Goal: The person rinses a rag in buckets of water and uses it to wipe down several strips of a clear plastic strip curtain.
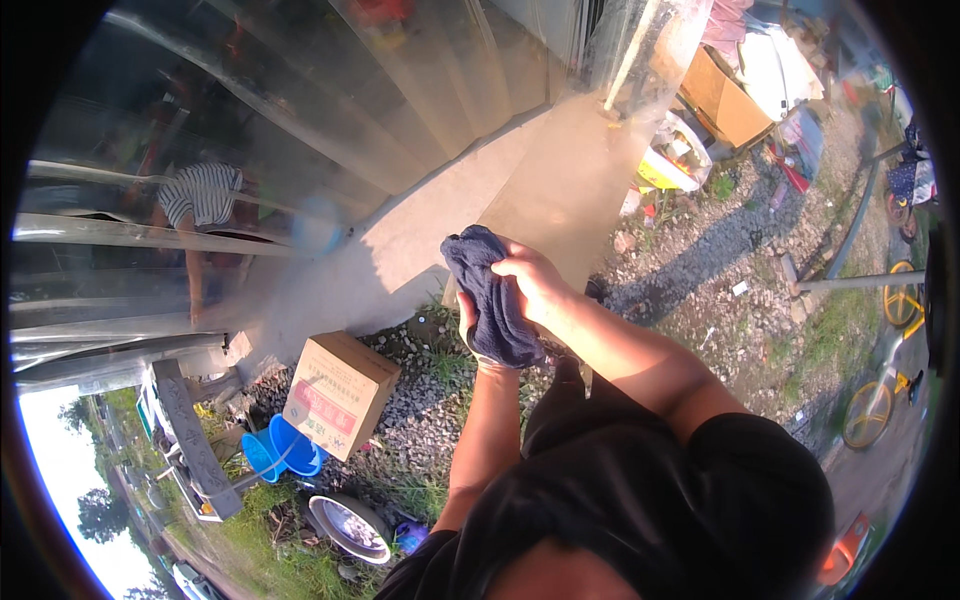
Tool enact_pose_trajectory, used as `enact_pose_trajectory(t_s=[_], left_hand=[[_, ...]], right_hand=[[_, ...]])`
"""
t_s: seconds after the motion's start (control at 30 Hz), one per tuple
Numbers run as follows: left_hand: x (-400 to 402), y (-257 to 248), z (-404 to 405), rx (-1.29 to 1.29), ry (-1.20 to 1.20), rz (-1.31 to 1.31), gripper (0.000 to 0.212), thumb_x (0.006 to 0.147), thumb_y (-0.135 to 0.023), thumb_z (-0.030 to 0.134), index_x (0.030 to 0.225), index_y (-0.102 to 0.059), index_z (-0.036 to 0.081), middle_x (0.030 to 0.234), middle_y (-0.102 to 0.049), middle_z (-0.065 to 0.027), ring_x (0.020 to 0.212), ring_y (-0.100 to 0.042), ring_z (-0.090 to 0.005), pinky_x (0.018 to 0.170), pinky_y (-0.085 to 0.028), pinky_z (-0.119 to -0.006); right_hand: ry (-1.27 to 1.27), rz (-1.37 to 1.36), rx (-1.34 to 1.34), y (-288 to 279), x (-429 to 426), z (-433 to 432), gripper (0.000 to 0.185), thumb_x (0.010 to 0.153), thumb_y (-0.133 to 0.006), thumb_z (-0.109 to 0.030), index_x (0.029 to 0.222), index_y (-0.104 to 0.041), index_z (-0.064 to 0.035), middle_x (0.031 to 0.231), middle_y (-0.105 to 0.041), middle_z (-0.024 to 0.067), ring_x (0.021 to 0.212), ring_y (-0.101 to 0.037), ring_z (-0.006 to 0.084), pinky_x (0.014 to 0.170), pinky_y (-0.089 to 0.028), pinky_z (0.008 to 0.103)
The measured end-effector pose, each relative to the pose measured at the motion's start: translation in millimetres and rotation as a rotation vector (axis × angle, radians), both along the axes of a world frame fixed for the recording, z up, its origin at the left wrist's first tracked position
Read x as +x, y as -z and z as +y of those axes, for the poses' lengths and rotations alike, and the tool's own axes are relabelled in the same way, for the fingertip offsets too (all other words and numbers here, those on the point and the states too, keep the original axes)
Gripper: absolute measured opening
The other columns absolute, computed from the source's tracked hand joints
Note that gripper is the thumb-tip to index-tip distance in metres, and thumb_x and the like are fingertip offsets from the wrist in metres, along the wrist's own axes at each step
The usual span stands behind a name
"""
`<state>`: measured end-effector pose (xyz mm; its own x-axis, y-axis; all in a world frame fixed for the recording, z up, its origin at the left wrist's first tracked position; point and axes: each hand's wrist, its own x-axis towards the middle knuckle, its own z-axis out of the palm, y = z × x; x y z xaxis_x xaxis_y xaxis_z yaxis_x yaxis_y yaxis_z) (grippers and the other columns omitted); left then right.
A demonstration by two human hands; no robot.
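Observation:
A dark navy cloth, bunched into a long fold, is held up in front of my body. My left hand supports it from beneath and along its left side, with most of the fingers hidden by the fabric. From the right, my right hand grips the upper part, its thumb pressed on top. One end of the cloth flops past my fingers; the other hangs over my left wrist. Below lies a flat tan sheet or board at the edge of a pale concrete strip.
A cardboard carton with printing stands on gravel beside blue buckets and a round basin. Clear plastic strips hang ahead, with a person in a striped shirt behind them. An opened box and a yellow-wheeled bicycle are rightward.

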<state>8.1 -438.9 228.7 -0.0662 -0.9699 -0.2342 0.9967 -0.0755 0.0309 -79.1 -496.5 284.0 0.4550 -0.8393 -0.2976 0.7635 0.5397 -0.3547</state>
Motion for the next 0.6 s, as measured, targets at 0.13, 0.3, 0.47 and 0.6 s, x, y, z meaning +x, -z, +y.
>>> enact_pose_trajectory(t_s=[0.13,0.3,0.47,0.6], left_hand=[[1,14,-6,-0.092,0.079,0.212,0.053,0.091,-0.036,0.042,0.128,-0.038,0.004,0.126,-0.044,-0.0162,0.114,-0.044,-0.0317,0.097,-0.036,-0.043],[8,-42,-13,-0.142,0.079,-0.088,0.053,0.092,-0.031,0.042,0.134,-0.031,0.009,0.132,-0.039,-0.0164,0.119,-0.040,-0.0317,0.100,-0.031,-0.047],[1,-40,-17,-0.140,0.026,-0.197,0.050,0.093,-0.030,0.043,0.135,-0.031,0.016,0.126,-0.045,-0.0108,0.116,-0.042,-0.0279,0.102,-0.027,-0.043],[-15,-52,-7,-0.096,0.118,-0.268,0.054,0.093,-0.029,0.042,0.140,-0.016,0.019,0.143,-0.019,-0.0120,0.132,-0.018,-0.0261,0.108,-0.012,-0.039]], right_hand=[[-0.035,-0.103,-0.002,-4,-17,-6,0.044,0.076,-0.037,0.002,0.120,-0.041,0.0038,0.109,-0.054,0.0194,0.093,-0.058,0.0273,0.085,-0.048,0.0397],[0.034,0.205,-0.447,-53,-54,-1,0.044,0.084,-0.039,-0.003,0.128,-0.033,0.0043,0.125,-0.045,0.0173,0.113,-0.048,0.0233,0.095,-0.041,0.0372],[0.003,1.503,-1.368,-2,-12,47,0.044,0.082,-0.052,-0.010,0.122,-0.042,0.0020,0.134,-0.033,0.0198,0.126,-0.027,0.0380,0.103,-0.022,0.0486],[0.298,1.573,-0.977,33,-16,-9,0.033,0.082,-0.046,-0.004,0.114,-0.044,0.0056,0.125,-0.041,0.0230,0.119,-0.035,0.0396,0.100,-0.030,0.0432]])
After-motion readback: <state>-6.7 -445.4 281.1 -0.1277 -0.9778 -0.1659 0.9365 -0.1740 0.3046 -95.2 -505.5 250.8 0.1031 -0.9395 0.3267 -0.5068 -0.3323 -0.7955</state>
